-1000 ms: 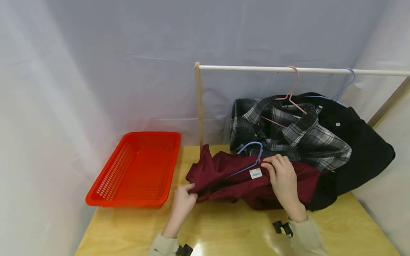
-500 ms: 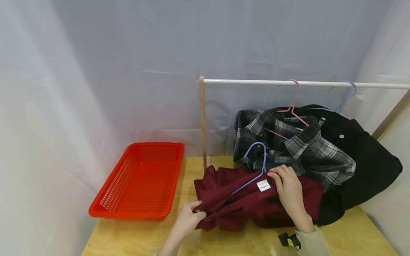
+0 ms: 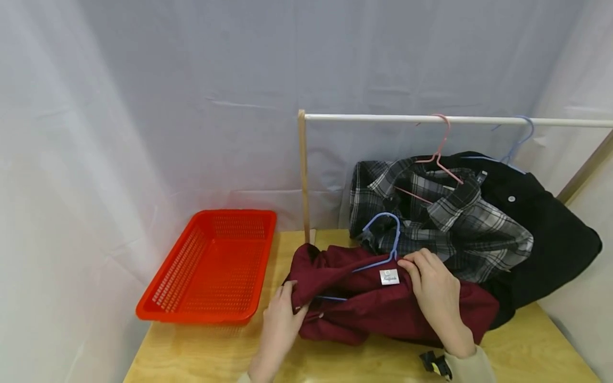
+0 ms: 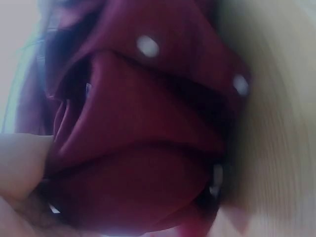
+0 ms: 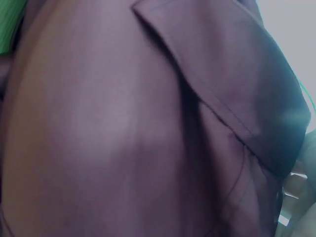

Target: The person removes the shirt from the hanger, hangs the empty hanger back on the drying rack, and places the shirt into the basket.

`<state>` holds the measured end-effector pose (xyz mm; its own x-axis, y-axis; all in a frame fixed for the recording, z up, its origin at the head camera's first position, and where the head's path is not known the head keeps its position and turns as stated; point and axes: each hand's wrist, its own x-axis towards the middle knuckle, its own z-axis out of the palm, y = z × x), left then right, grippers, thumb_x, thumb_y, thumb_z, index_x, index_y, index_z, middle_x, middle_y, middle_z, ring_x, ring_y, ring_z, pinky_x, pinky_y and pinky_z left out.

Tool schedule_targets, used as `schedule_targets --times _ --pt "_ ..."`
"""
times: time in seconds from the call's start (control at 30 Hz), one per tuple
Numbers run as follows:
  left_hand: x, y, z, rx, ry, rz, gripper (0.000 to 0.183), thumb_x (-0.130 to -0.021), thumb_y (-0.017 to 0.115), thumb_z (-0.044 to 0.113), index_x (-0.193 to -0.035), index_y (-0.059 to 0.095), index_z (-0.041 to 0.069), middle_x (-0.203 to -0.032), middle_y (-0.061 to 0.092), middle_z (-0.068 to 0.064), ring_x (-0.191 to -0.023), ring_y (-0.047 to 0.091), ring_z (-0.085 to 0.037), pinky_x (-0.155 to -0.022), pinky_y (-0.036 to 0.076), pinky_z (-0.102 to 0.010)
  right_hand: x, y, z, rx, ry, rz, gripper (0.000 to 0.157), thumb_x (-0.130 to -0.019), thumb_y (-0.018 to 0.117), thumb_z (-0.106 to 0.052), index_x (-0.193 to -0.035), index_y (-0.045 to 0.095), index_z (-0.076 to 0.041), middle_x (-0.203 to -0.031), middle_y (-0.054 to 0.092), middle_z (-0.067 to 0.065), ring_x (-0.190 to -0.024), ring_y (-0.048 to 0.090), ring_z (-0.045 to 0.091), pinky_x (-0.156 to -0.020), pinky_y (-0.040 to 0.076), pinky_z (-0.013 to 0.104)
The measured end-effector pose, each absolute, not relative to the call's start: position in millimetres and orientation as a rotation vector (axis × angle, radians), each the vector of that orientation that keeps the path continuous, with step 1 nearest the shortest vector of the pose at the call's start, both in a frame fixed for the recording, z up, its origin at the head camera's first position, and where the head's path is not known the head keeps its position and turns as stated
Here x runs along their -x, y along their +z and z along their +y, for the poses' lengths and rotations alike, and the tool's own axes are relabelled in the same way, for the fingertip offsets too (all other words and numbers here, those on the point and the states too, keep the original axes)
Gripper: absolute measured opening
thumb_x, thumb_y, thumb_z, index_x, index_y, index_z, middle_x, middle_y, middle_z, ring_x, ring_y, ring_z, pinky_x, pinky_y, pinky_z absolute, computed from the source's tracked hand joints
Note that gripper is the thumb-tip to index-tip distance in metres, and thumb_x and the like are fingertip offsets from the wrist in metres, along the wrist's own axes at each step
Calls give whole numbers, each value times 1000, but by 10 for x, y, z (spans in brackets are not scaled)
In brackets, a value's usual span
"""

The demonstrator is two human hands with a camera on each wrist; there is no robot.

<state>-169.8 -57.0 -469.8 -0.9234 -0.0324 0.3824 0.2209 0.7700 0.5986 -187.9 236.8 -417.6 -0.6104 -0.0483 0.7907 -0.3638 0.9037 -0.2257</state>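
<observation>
A maroon shirt with a white neck label is held over the table in the head view. The hook of a blue hanger rises from its collar, and parts of the hanger show inside the shirt. My left hand grips the shirt's left edge between thumb and fingers. Beside the label, my right hand pinches the collar near the hook. White buttons dot the maroon cloth in the left wrist view. Only cloth and part of a hand show in the right wrist view.
A white rail on wooden posts carries a plaid shirt on a pink hanger and a black garment on a blue hanger. A red plastic basket sits on the wooden table at left.
My left hand has shifted its hold along the shirt's left edge, and more of the hanger's lower part shows inside. The right hand still pinches the collar. The head view has tilted slightly.
</observation>
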Motion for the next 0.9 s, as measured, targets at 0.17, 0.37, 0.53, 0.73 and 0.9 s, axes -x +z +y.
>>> schedule_targets --times 0.17,0.37,0.53,0.73,0.9 --pt "1728 -4813 -541 129 -725 -2575 43 -69 87 -2 -107 66 -3 -85 71 -16 -69 69 -36 -59 55 -50 1842 -4125 2304 -353 458 -2201 12 -85 78 -21 -86 69 -13 -79 62 -1 -71 64 20 -47 47 38" --pt "1703 -4819 -587 217 -743 -2624 26 -69 78 -5 -93 71 0 -71 69 -13 -61 66 -32 -54 51 -45 1890 -4144 2344 -354 466 -2218 12 -83 79 -18 -85 69 -13 -80 63 -1 -75 63 20 -52 50 40" --pt "1657 -4756 -661 369 -777 -2648 26 -64 74 -4 -89 73 3 -67 67 -9 -59 65 -30 -51 48 -40 1980 -4183 2411 -335 517 -2251 9 -84 78 -15 -85 69 -12 -81 63 0 -78 63 21 -56 50 42" --pt "1628 -4584 -765 629 -1190 -2698 23 -67 65 -12 -86 71 0 -63 55 5 -58 42 -4 -51 35 -21 2065 -4236 2480 -309 605 -2266 6 -88 74 -10 -84 69 -10 -81 63 3 -80 62 24 -63 50 46" --pt "1638 -4467 -858 955 -1643 -2609 18 -75 61 -14 -80 67 3 -68 52 11 -62 42 2 -56 36 -17 2083 -4234 2524 -324 689 -2278 8 -91 70 -4 -84 70 -8 -82 65 3 -79 60 23 -66 47 44"
